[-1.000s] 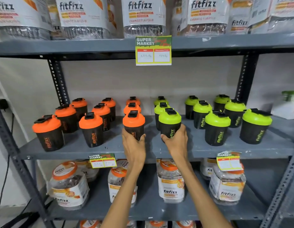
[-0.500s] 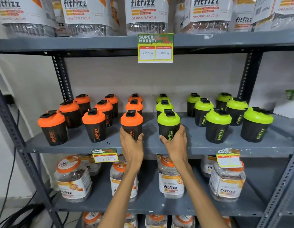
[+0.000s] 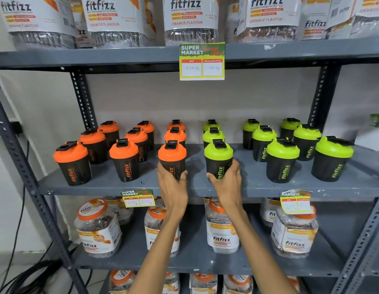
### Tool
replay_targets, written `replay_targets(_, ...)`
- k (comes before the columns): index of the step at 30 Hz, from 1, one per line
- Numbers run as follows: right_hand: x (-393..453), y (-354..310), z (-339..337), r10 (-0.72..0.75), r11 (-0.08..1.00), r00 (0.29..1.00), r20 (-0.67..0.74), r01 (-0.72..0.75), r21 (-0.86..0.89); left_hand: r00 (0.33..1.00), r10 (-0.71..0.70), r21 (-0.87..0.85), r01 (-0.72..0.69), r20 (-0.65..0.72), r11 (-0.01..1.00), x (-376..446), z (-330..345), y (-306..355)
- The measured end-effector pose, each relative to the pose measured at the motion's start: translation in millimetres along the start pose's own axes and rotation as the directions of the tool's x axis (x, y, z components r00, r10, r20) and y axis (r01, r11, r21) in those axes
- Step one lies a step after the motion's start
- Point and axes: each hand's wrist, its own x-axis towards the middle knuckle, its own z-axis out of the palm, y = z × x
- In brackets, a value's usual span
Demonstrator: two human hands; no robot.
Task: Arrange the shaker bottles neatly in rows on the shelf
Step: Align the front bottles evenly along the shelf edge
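Front orange-lid shaker [image 3: 172, 159] and front green-lid shaker [image 3: 218, 160], both printed "fitfizz" vertically, stand at mid-shelf [image 3: 103, 183] front edge, heading their rows. Orange one is gripped by left hand [image 3: 172, 187], green by right hand [image 3: 226, 183], fingers wrapped round the black bodies (forearms angled up from below). Price tag [image 3: 202, 61] above reads "SUPER MARKET", MRP 200 Rs, disc. 100 Rs.

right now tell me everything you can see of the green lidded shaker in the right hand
The black plastic shaker bottle with the lime green domed lid stands upright at the front of the grey metal shelf, heading the leftmost green column. A black flip cap tops the lid, and green "fitfizz" lettering runs vertically up its tapered body. The right hand has its grip around the lower body, thumb on the left side. Beside it stands an orange-lidded shaker.
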Motion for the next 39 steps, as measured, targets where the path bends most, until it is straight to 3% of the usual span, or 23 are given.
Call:
replay_targets(14,-8,11,-2,-0.012,1.0,1.0,0.012,0.012,-0.009,0.999,-0.023,0.023,0.022,0.046,0.999,-2,-2,-5)
replay_targets(17,-32,15,-8,-0.056,0.994,0.995,-0.078,0.063,0.088,0.997,-0.006,-0.007,0.007,0.072,1.0,-16,-19,-3)
replay_targets(21,-72,17,-6,-0.168,0.964,0.961,-0.22,0.207,0.169,0.993,0.115,-0.067,-0.113,0.019,0.991,-44,-58,-24)
replay_targets(30,-119,-69,76,-0.336,0.917,0.936,-0.1,0.35,0.193,0.943,0.184,-0.026,-0.199,-0.277,0.98,20,-148,-77)
replay_targets(34,-123,-112,139,-0.288,0.931,0.955,-0.069,0.296,0.214,0.925,0.137,0.044,-0.13,-0.354,0.991,74,-184,-100)
replay_targets(39,-112,-138,211,-0.103,0.993,0.989,0.104,0.095,0.076,0.956,-0.016,0.102,0.048,-0.291,0.994,135,-211,-132)
